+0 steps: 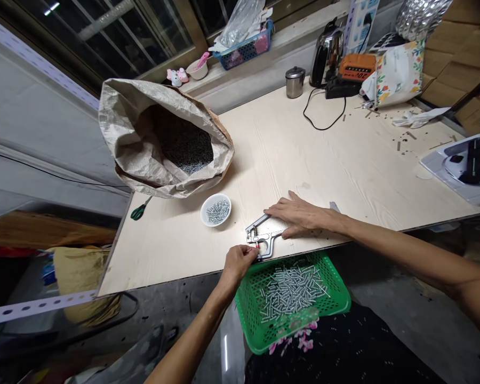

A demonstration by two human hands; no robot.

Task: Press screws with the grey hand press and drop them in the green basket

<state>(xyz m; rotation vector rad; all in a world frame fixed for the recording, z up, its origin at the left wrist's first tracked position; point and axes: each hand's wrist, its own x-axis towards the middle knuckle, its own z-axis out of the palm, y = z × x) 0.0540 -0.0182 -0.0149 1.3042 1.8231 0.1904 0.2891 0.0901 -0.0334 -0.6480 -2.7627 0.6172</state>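
Observation:
A pair of silver hand pliers (268, 240), like snap-fastener pliers, lies at the table's front edge with its handles spread and a small red part in the jaw. My right hand (300, 213) spans the handles, fingers on the upper one and thumb by the lower. Pinched closed at the jaw is my left hand (240, 261); whatever sits between its fingertips is too small to make out. A white bowl (204, 216) of small metal screws (219, 212) stands just beyond. Below the edge, on my lap, a green basket (246, 320) holds many screw-like metal pieces (294, 288).
A large woven sack (124, 133) of dark metal pieces stands open at the back left. Green-handled scissors (138, 212) lie near the left edge. Farther back are a metal canister (295, 82), a kettle (326, 53) and a black cord (318, 128). A white device (460, 165) sits right.

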